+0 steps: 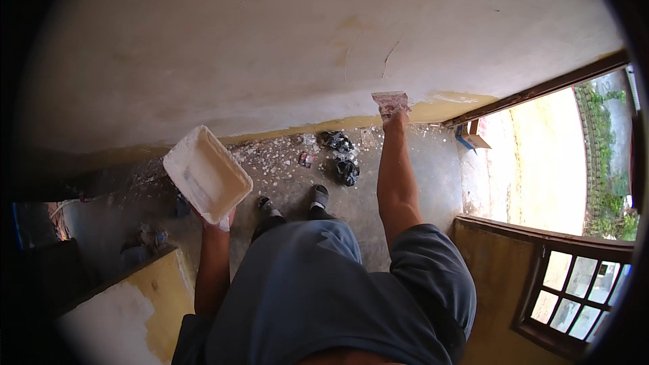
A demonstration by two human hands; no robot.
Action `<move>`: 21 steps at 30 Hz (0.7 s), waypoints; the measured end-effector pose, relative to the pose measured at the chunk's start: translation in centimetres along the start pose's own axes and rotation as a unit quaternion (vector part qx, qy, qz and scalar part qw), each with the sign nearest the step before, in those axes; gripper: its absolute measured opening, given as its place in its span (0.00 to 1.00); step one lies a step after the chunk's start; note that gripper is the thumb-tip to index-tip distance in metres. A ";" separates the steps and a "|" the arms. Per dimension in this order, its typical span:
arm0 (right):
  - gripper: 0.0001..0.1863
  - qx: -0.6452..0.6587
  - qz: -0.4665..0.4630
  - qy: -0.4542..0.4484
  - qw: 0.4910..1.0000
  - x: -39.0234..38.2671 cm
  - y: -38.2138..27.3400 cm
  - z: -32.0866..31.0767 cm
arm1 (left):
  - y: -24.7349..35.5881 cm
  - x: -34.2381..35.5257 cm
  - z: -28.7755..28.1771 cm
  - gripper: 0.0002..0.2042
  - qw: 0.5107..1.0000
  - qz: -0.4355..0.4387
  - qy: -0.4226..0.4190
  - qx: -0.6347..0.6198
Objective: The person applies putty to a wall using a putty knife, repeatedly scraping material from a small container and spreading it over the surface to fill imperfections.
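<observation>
My left hand grips the near end of a white rectangular tray from below, so most of its fingers are hidden. Pale, creamy filler coats the tray's inside and rim. Ahead and to the right, my right hand is closed around a wide-bladed putty knife, smeared with whitish material. Its blade lies at the lower part of the wall, seemingly against the surface. The wall is mostly coated off-white, with yellow patches low down and a few raised streaks.
White flakes litter the grey floor along the wall. Black plastic bags and a small red packet lie ahead of my feet. A cardboard box stands by the open doorway at right. A low yellow-and-white partition is at lower left.
</observation>
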State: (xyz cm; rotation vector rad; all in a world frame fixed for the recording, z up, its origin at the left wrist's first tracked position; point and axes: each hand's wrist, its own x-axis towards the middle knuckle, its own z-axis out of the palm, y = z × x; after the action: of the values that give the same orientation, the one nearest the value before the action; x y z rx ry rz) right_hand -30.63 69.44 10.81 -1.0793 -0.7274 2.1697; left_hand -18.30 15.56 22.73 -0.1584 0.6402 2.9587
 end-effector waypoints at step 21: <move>0.27 -0.387 -0.302 0.013 0.871 -6.4 -5.2 10.5 | -6.8 1.3 3.6 0.32 0.997 -0.048 -0.008 0.053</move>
State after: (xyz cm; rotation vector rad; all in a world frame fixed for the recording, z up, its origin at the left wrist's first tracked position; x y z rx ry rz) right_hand -34.83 66.23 23.01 -1.0310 -1.7419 1.3169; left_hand -18.98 23.29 23.10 -0.1506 0.7644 2.8234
